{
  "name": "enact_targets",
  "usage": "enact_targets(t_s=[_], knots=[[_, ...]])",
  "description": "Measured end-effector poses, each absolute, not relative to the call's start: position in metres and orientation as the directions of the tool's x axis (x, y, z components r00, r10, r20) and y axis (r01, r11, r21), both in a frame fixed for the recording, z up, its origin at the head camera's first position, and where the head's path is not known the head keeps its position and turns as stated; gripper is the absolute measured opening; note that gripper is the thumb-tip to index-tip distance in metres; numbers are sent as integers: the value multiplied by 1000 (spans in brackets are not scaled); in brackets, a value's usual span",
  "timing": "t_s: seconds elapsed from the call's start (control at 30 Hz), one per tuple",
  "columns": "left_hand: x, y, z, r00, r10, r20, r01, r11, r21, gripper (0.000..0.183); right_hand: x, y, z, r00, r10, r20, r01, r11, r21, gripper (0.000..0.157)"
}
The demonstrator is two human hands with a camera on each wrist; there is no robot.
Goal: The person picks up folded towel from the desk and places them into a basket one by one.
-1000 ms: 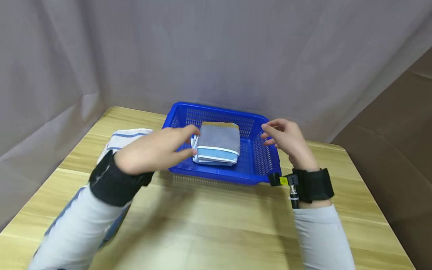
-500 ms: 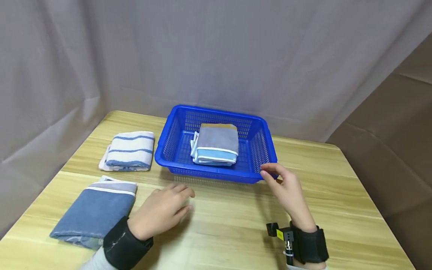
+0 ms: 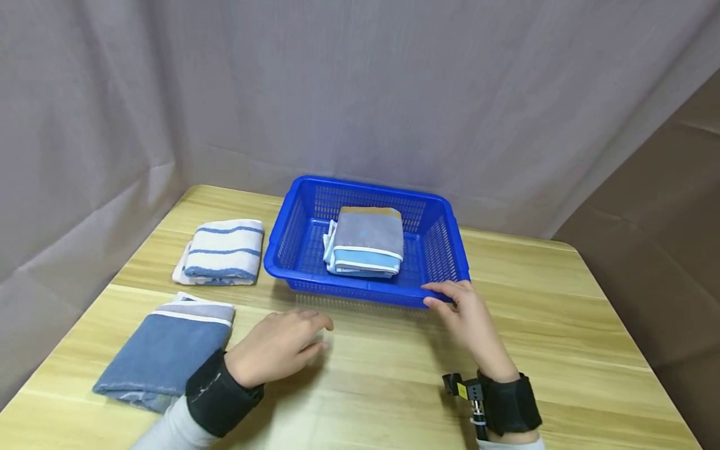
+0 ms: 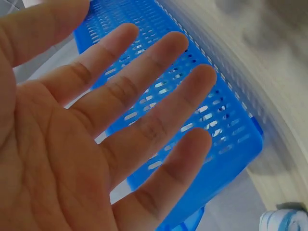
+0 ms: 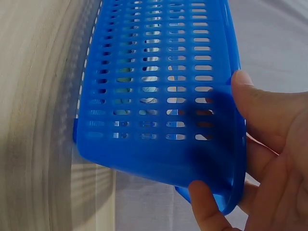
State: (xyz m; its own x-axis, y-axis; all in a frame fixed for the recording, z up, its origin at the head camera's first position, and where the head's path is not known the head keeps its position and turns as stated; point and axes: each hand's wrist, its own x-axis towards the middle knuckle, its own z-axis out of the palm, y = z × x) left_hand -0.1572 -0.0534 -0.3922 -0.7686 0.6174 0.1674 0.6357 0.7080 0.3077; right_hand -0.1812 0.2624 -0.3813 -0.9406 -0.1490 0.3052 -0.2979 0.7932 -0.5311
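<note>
A blue plastic basket (image 3: 360,289) with slotted walls stands at the back of the table. Folded cloths, with a grey one (image 3: 368,228) on top of light blue layers, lie stacked inside it. At the basket's front right corner, my right hand (image 3: 464,315) grips the rim. The right wrist view shows the thumb (image 5: 243,79) at the rim's outer side and other fingers behind it. My left hand (image 3: 281,347) hovers in front of the basket, holding nothing. Its fingers (image 4: 149,125) appear spread and nearly straight in the left wrist view, with the basket wall beyond.
Left of the basket lies a folded white towel with blue stripes (image 3: 225,244). Nearer, beside my left wrist, is a folded dark blue towel (image 3: 169,350). The wooden table (image 3: 562,325) meets a grey curtain (image 3: 360,94) behind the basket.
My left hand has drawn back from the basket's left side to the table in front. The right hand has come down from the right side and taken hold of the front right rim.
</note>
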Motion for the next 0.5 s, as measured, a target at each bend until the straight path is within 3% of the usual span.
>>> enact_targets(t_s=[0.27,0.4,0.5], knots=[[-130,-107,-376,-853,423,306,488,855,178,29,-184,262,-384,-942,-138,307,-295,779,-553,20],[-127,-178,-373,-909,324,264,384,895,226,30,-183,264,-388,-936,-145,319,-305,786,-538,21],[-132,-236,-378,-946,279,163,319,892,321,36,-185,263,-390,-930,-155,334,-321,787,-527,20]])
